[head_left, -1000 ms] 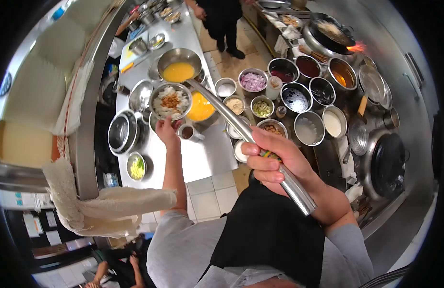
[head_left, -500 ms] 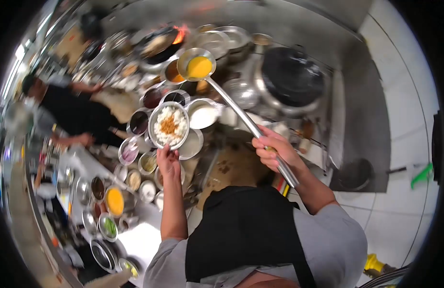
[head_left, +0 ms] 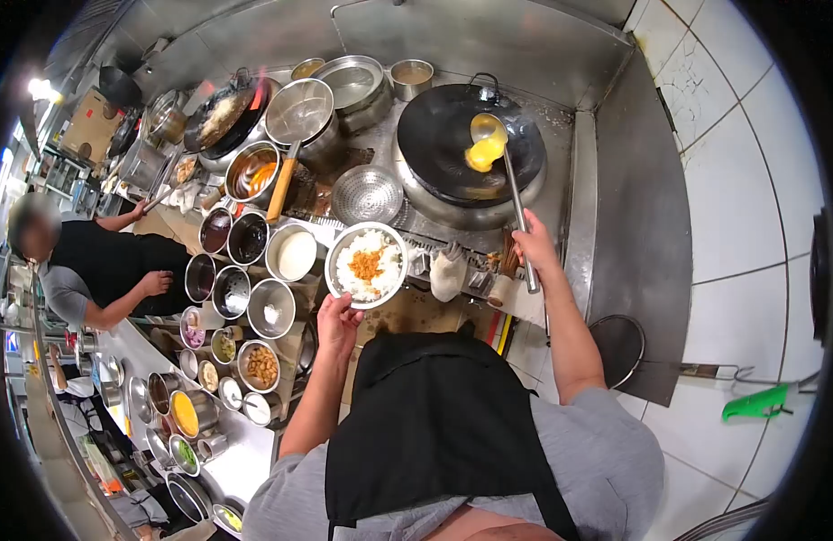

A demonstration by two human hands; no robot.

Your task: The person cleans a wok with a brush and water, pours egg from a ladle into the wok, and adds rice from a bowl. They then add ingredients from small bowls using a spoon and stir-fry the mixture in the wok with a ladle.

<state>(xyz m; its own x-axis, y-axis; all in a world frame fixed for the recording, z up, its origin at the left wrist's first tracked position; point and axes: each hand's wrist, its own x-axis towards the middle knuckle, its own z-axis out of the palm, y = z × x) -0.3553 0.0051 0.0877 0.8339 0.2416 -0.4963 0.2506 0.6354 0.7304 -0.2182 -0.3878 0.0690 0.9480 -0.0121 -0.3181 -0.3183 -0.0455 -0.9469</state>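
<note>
My left hand (head_left: 339,323) is shut on the rim of a metal bowl (head_left: 334,270), held level in front of my apron. White rice (head_left: 379,245) fills it, with an orange-brown topping (head_left: 366,265) in the middle. In my right hand (head_left: 535,243) is the long handle of a ladle (head_left: 516,194), fingers wrapped round it. The ladle's head is tipped over a black wok (head_left: 425,122) at the back right. Yellow liquid, which looks like beaten egg (head_left: 481,155), runs out of the ladle into the wok.
Several metal pots of sauces and seasonings, one with white powder (head_left: 297,255), stand left of the bowl. A perforated strainer (head_left: 368,195) lies beside the wok. A co-worker (head_left: 119,270) stands at the left near another wok (head_left: 225,117). A tiled wall (head_left: 741,180) borders the right.
The ladle has moved right, from above the sauce pots to over the wok, and tipped out its egg. My view has turned, and the rice bowl sits farther right in it.
</note>
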